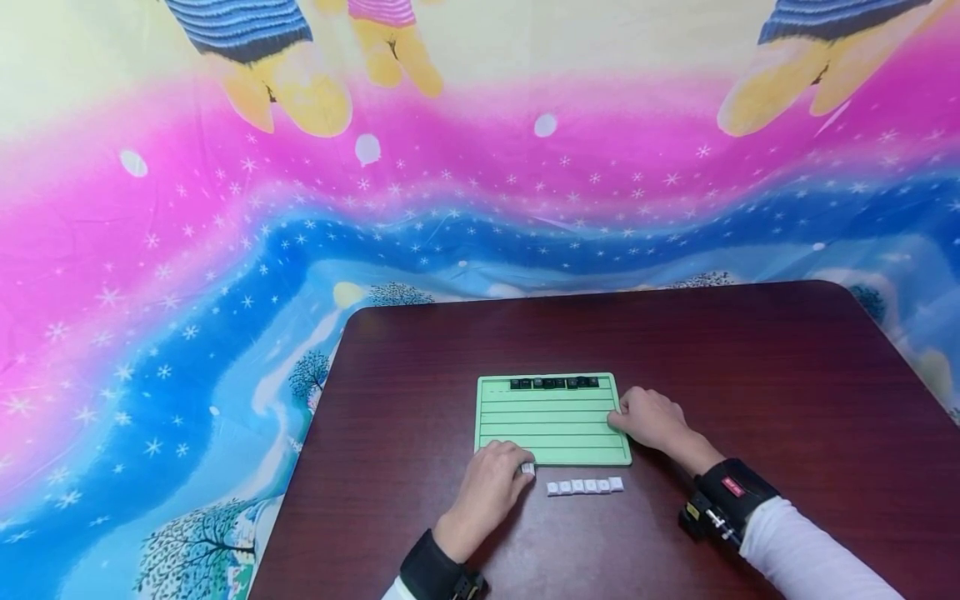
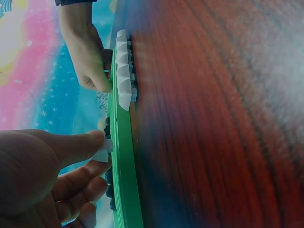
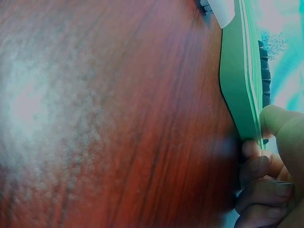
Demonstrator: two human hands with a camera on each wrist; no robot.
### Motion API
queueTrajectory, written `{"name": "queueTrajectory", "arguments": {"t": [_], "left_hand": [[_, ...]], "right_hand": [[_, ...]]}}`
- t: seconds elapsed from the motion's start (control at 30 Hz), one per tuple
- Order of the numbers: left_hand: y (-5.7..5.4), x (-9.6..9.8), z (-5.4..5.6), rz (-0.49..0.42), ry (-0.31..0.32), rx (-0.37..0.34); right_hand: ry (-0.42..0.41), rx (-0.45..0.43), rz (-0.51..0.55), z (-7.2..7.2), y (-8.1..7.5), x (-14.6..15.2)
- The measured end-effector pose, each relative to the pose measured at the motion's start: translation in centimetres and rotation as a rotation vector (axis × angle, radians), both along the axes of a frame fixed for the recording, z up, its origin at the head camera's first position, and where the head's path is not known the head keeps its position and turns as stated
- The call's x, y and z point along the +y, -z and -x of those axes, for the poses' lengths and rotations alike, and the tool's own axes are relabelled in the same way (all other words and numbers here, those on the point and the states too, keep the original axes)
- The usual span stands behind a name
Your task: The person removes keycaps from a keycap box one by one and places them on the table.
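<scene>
A green board (image 1: 551, 427) with ruled lines lies on the table, a row of black keycaps (image 1: 555, 383) along its far edge. My left hand (image 1: 487, 482) is at the board's near left corner and pinches a white keycap (image 2: 100, 155) between thumb and fingers, just over the near edge. At the board's right side my right hand (image 1: 654, 418) grips the edge, thumb on top and the other fingers curled at the rim. Several white keycaps (image 1: 585, 486) stand in a row on the table in front of the board.
The dark red-brown wooden table (image 1: 750, 358) has rounded far corners. Behind it hangs a colourful printed cloth (image 1: 480, 200) in pink and blue. Black straps with small cameras (image 1: 731, 504) sit on both wrists.
</scene>
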State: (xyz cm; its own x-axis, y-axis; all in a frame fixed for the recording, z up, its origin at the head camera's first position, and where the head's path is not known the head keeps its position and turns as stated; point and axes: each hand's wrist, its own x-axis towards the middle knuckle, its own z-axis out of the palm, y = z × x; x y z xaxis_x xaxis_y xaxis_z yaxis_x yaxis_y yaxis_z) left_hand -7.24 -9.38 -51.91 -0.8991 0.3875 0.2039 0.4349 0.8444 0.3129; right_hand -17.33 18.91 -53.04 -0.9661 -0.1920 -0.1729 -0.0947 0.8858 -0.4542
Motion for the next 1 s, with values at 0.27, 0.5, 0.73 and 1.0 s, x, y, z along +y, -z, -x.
{"name": "queueTrajectory", "arguments": {"t": [0.27,0.5,0.73,1.0], "left_hand": [[0.27,0.09,-0.31,0.012,0.019,-0.013],[0.28,0.26,-0.62,0.011,0.032,-0.010],[0.34,0.39,-0.82,0.021,0.037,-0.016],[0.56,0.56,-0.93,0.053,0.037,-0.017]], "right_hand": [[0.003,-0.013,0.001,0.03,-0.10,-0.04],[0.008,-0.022,0.004,0.00,-0.10,-0.07],[0.006,-0.017,0.008,-0.01,-0.03,-0.05],[0.004,-0.016,0.005,0.07,0.12,0.00]]}}
